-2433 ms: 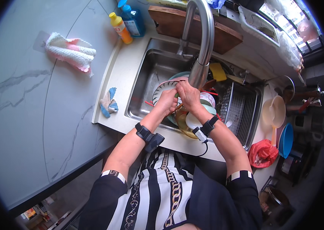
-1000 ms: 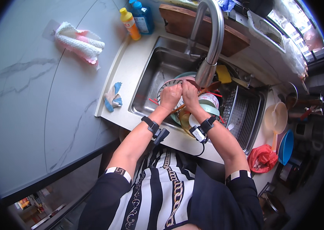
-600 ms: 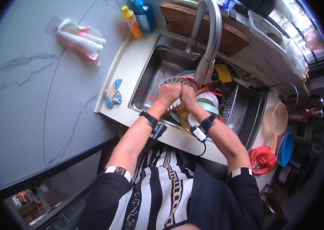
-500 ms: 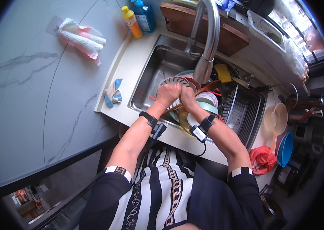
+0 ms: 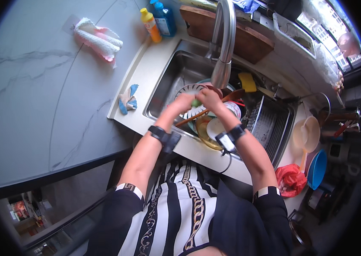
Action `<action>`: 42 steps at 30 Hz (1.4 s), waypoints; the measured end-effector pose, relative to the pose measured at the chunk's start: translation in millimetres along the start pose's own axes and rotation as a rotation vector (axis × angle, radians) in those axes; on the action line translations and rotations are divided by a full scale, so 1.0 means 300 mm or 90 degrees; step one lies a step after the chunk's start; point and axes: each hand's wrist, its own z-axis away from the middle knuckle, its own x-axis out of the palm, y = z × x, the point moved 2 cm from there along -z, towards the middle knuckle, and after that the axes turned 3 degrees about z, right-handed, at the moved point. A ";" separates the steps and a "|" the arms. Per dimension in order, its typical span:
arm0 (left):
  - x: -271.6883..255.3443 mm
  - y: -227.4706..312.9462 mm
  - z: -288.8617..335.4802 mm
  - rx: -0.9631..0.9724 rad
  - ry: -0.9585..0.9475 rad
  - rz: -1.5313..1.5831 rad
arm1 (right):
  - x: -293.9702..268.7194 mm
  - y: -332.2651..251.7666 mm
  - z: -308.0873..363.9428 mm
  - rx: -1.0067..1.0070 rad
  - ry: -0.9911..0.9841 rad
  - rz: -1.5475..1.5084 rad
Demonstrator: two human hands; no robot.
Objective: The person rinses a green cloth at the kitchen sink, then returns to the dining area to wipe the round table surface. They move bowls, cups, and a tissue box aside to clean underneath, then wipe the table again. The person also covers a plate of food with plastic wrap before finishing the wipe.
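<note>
Over the pile of dishes in the sink (image 5: 157, 94), my left hand (image 5: 183, 103) and my right hand (image 5: 209, 98) are close together, both with curled fingers. A small green thing (image 5: 196, 103) shows between them; blur hides what kind it is. Just beneath them lies a white bowl with dark stripes (image 5: 185, 88). A wooden spoon (image 5: 236, 94) slants across the pile under my hands. Nearer to me are an amber glass bowl (image 5: 203, 133) and a white bowl (image 5: 216, 126), with a flowered bowl (image 5: 235, 109) to the right.
A metal faucet (image 5: 222, 73) hangs just beyond my hands. A wire rack (image 5: 270, 121) fills the sink's right side, near a yellow sponge (image 5: 247, 82). A blue-and-beige cloth (image 5: 128, 100) lies on the left rim. Bottles (image 5: 150, 26) and a cutting board (image 5: 248, 40) stand behind.
My hands have moved slightly apart and tilted, and the green thing now shows between them. More of the striped bowl and the amber bowl is visible.
</note>
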 end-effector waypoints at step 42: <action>0.078 -0.135 0.771 0.218 -0.543 0.824 | 0.625 -0.012 0.608 -0.206 -0.300 -1.265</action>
